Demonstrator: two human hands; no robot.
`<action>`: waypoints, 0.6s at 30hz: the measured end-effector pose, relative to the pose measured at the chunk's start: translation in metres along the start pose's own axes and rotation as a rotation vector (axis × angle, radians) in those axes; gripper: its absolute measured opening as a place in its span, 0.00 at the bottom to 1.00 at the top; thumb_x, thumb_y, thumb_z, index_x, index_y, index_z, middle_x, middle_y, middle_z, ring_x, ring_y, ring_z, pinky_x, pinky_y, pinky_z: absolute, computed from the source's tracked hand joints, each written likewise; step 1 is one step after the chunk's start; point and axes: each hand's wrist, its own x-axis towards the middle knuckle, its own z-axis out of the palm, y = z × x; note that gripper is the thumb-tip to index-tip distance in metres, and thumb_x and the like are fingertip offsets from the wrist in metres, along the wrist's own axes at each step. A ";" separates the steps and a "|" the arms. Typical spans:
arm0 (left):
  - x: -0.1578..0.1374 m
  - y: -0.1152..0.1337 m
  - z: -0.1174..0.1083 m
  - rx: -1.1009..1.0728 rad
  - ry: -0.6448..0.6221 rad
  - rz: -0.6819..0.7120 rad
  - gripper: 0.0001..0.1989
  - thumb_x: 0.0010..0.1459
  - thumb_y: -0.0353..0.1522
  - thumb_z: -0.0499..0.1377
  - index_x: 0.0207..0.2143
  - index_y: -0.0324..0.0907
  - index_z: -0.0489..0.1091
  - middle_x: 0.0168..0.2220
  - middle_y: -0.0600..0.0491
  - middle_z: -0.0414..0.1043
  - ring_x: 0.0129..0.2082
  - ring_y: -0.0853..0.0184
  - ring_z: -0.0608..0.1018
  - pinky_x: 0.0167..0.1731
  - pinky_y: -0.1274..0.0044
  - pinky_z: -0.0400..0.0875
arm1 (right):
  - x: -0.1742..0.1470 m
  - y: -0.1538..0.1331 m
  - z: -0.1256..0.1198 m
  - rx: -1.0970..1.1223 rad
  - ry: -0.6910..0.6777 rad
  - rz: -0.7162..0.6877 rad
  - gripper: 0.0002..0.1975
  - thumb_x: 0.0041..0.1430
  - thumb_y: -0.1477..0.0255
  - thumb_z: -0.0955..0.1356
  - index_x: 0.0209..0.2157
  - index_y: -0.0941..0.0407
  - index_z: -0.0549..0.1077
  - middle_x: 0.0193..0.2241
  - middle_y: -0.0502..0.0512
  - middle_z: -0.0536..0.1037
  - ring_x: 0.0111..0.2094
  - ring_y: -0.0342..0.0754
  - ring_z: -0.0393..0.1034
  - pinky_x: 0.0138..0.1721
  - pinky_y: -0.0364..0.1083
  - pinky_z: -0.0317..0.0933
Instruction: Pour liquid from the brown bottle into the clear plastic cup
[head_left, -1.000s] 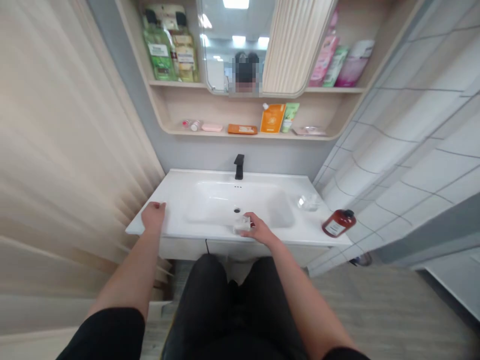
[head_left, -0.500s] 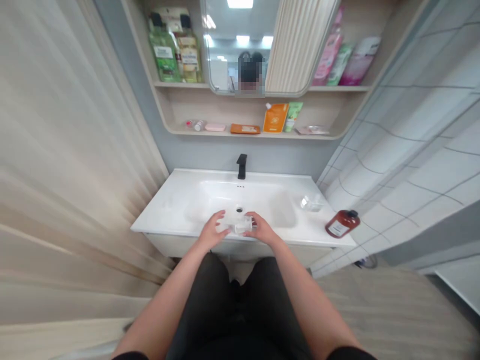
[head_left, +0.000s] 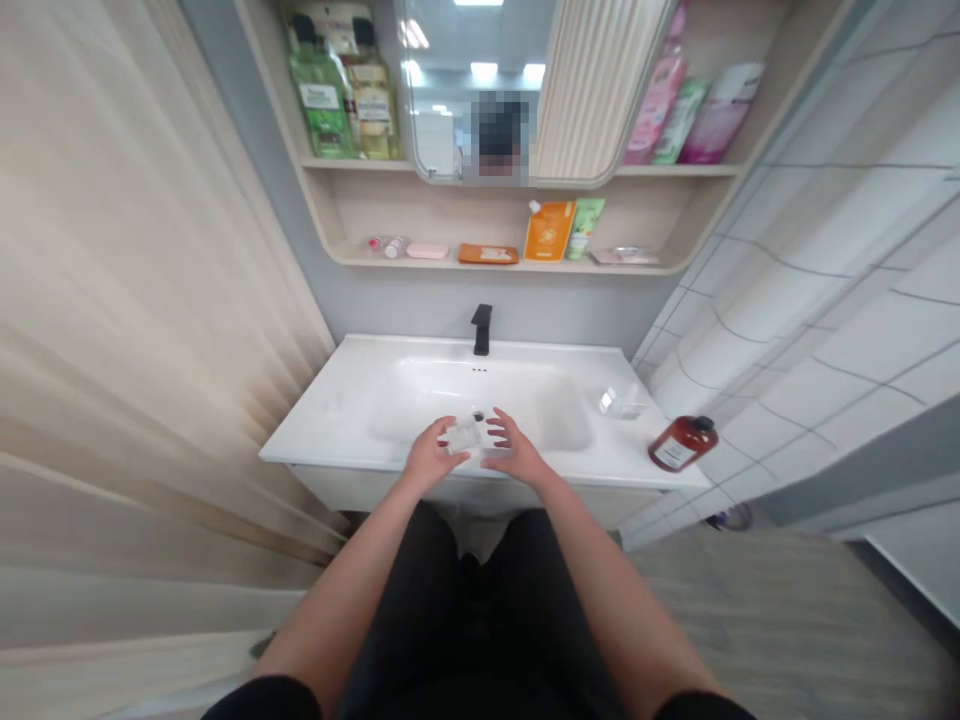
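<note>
A small clear plastic container [head_left: 463, 436] is held over the front edge of the white washbasin [head_left: 420, 385]. My left hand [head_left: 426, 462] grips it from the left, thumb in front and fingers behind. Just to its right, my right hand [head_left: 516, 452] is open with its fingers spread, apart from the container. The container's exact kind is too blurred to make out. Behind both hands lies the dark drain hole [head_left: 478, 416], below a black faucet [head_left: 482, 330].
On the counter's right side are another clear container [head_left: 621, 403] and a reddish-brown bottle with a black cap [head_left: 681, 444]. Above, a shelf [head_left: 420, 266] carries an orange pouch [head_left: 550, 231], a green tube [head_left: 584, 229] and a pink bar [head_left: 427, 251]. A curtain [head_left: 150, 300] hangs at left.
The clear container has passed from my right hand to my left and shifted slightly leftward. My right hand has let go and its fingers have spread.
</note>
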 end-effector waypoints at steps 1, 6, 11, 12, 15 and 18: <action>-0.005 -0.002 -0.009 0.012 0.074 -0.015 0.38 0.49 0.34 0.78 0.62 0.47 0.73 0.62 0.43 0.78 0.55 0.53 0.83 0.55 0.62 0.81 | -0.001 -0.001 0.000 0.003 0.012 0.011 0.61 0.50 0.59 0.84 0.77 0.42 0.53 0.70 0.66 0.69 0.63 0.62 0.73 0.62 0.64 0.72; -0.029 -0.012 -0.081 0.213 0.456 -0.141 0.36 0.53 0.39 0.76 0.62 0.46 0.72 0.58 0.43 0.80 0.53 0.49 0.83 0.56 0.56 0.79 | -0.001 0.001 -0.002 0.002 0.063 0.029 0.51 0.59 0.57 0.79 0.77 0.44 0.55 0.67 0.66 0.72 0.58 0.59 0.76 0.55 0.62 0.76; -0.045 -0.026 -0.154 0.543 0.682 -0.260 0.39 0.54 0.46 0.75 0.65 0.45 0.70 0.59 0.43 0.79 0.57 0.47 0.81 0.61 0.57 0.75 | -0.001 0.000 0.002 -0.079 0.113 -0.018 0.38 0.62 0.58 0.76 0.70 0.47 0.67 0.62 0.63 0.77 0.55 0.58 0.78 0.53 0.60 0.77; -0.047 -0.029 -0.165 0.587 0.719 -0.275 0.39 0.55 0.47 0.74 0.65 0.44 0.70 0.59 0.42 0.78 0.58 0.47 0.80 0.61 0.57 0.75 | -0.003 -0.002 0.003 -0.116 0.145 -0.050 0.33 0.63 0.59 0.75 0.68 0.47 0.70 0.61 0.63 0.77 0.56 0.59 0.77 0.53 0.60 0.77; -0.046 -0.041 -0.189 0.625 0.804 -0.353 0.41 0.55 0.49 0.74 0.65 0.43 0.69 0.58 0.40 0.78 0.57 0.46 0.80 0.60 0.57 0.75 | -0.015 -0.011 0.008 -0.274 0.321 -0.180 0.18 0.66 0.63 0.72 0.56 0.48 0.78 0.57 0.62 0.79 0.59 0.62 0.75 0.59 0.63 0.73; -0.040 -0.053 -0.203 0.614 0.831 -0.411 0.42 0.54 0.50 0.74 0.65 0.42 0.67 0.59 0.39 0.77 0.57 0.45 0.80 0.60 0.55 0.76 | -0.042 -0.020 -0.003 -0.417 0.583 -0.215 0.10 0.69 0.64 0.69 0.48 0.49 0.79 0.48 0.61 0.80 0.54 0.62 0.75 0.61 0.64 0.70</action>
